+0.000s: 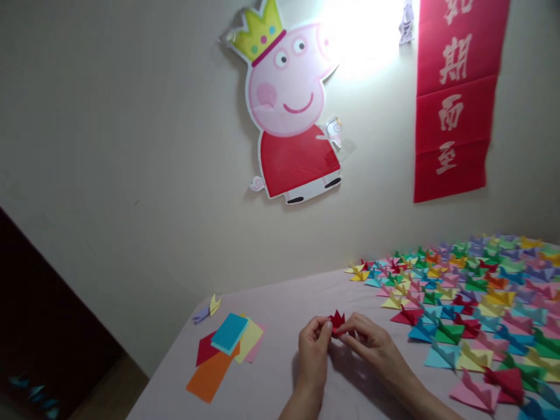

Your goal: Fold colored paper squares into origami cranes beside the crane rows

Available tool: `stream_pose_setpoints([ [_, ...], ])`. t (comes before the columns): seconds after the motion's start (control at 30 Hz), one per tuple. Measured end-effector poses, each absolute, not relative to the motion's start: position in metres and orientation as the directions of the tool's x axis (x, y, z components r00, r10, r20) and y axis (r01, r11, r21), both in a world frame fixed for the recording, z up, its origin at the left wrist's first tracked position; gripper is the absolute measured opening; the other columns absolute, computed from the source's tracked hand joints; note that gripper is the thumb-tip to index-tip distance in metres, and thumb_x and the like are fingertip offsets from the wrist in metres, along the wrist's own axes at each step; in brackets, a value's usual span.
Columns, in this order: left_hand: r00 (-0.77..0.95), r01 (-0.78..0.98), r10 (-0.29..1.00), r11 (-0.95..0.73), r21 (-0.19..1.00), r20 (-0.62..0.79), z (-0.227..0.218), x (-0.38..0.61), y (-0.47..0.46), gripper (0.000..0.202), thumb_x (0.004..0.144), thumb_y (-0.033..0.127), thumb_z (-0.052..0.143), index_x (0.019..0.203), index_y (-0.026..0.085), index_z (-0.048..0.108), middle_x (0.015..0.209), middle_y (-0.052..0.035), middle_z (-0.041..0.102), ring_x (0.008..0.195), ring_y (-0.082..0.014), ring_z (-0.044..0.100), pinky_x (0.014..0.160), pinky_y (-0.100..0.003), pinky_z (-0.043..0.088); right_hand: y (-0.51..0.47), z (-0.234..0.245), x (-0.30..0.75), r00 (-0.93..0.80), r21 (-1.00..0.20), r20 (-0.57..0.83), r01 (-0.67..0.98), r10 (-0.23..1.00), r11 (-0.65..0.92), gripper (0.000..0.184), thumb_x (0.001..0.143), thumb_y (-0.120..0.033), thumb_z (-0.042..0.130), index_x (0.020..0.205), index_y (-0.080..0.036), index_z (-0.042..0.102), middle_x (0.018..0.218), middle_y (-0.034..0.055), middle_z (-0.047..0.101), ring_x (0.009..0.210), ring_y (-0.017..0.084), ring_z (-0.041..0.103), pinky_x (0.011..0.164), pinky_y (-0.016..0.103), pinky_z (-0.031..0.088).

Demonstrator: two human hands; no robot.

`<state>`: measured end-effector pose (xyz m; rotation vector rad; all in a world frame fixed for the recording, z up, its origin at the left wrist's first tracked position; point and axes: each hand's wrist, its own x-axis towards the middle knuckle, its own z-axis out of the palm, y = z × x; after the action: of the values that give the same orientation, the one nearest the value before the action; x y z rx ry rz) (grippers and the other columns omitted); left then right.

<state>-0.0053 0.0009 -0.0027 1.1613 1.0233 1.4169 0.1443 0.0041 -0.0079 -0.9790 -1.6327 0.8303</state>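
A small red folded paper figure (337,319) is pinched between both hands just above the pale pink table (280,303). My left hand (313,350) grips its left side with thumb and fingers closed. My right hand (371,344) holds its right side, fingers pressed on the paper. Both forearms come in from the bottom edge.
A fanned stack of coloured paper squares (225,347) lies left of my hands, with two small folded pieces (209,308) near the table's far corner. Several rows of coloured folded paper figures (472,303) cover the right side. A cartoon pig cutout (291,105) and red banner (457,99) hang on the wall.
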Motion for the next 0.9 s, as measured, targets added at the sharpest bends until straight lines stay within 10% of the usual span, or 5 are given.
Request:
stream_pose_setpoints([
  [0.9, -0.137, -0.247, 0.975, -0.202, 0.948, 0.173, -0.008, 0.003, 0.004, 0.016, 0.07, 0.028, 0.073, 0.077, 0.015, 0.068, 0.075, -0.0041, 0.071, 0.073, -0.0182, 0.062, 0.071, -0.027, 0.046, 0.004, 0.001, 0.146, -0.132, -0.976, 0.213, 0.026, 0.968, 0.218, 0.042, 0.071, -0.061, 0.071, 0.073, -0.02, 0.071, 0.073, 0.0044, 0.069, 0.072, 0.023, 0.062, 0.064, 0.031, 0.05],
])
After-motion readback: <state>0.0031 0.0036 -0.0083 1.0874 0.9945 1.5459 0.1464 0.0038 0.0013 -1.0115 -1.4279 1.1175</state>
